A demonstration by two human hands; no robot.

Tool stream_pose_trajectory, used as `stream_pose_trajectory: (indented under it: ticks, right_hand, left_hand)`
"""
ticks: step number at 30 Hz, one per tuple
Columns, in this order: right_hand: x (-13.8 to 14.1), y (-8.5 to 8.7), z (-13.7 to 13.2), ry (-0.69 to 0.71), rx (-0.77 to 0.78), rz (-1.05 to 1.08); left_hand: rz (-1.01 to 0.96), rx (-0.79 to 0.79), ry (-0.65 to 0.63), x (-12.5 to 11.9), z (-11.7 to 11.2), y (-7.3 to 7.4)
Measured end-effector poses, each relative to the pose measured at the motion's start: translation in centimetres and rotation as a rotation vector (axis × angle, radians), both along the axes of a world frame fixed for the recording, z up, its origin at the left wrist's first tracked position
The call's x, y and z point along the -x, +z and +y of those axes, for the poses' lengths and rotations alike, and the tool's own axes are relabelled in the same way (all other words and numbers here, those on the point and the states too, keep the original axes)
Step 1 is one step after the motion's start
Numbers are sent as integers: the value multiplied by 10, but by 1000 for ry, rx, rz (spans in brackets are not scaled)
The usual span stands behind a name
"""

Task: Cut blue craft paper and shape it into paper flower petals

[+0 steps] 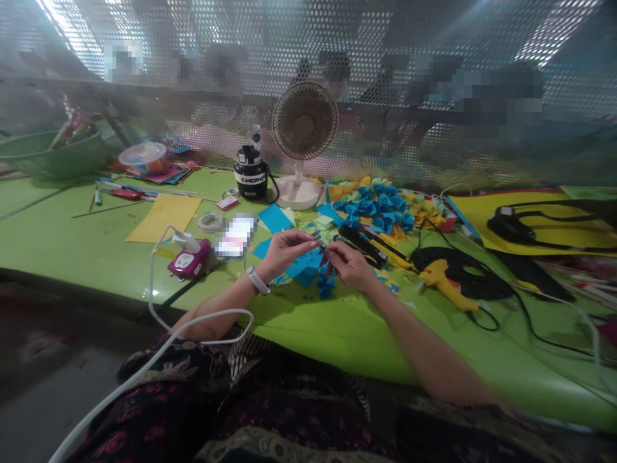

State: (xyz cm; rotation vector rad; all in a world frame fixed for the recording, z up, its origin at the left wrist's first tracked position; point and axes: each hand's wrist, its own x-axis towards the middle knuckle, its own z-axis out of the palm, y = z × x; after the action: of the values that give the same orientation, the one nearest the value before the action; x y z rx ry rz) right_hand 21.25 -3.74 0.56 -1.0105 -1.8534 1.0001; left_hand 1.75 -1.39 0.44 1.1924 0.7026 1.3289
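Observation:
My left hand (289, 249) and my right hand (349, 262) meet above the green table, thumbs and fingers pinched together. Between their fingertips is something small, partly dark or blue, which the fingers mostly hide. Blue paper sheets (303, 269) and small scraps lie beneath both hands. Just under my right fingers hangs or lies a folded blue paper piece (326, 286); I cannot tell which. Behind my right hand is a pile of blue paper flowers (378, 207), with yellow and pale green ones around it. A black tool (364, 245) and a yellow cutter (390, 252) lie beside that hand.
A yellow glue gun (448, 284) rests at right, its cord trailing. Left of my hands are a phone (236, 236), a tape roll (211, 222), a purple power adapter (190, 260) and a yellow sheet (164, 217). A fan (305, 122) and black jug (251, 177) stand behind.

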Motion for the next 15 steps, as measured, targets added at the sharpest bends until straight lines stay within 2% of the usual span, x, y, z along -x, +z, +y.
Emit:
stream_pose_trajectory:
  ticks: [6,15]
  right_hand:
    - [1,3,-2,47,38,-38]
    - [4,-8,0,3,59,77]
  left_hand:
    - [-16,21,-2,-1,0,-1]
    - [9,-28,51,-2,1,-2]
